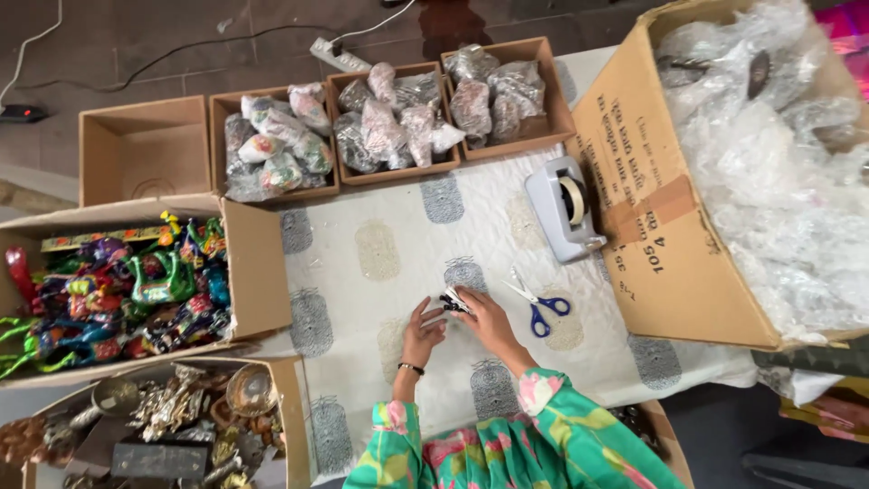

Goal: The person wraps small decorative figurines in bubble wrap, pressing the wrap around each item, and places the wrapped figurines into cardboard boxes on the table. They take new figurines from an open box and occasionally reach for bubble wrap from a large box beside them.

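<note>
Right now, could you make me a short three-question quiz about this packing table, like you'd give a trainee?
1. True or false: the scissors lie beside the right hand.
2. What do both hands hold between them? A) a small dark object B) a cup
3. What grey thing stands near the big cardboard box?

Key: 1 true. 2 A; the left hand touches it too. 3 the tape dispenser.
</note>
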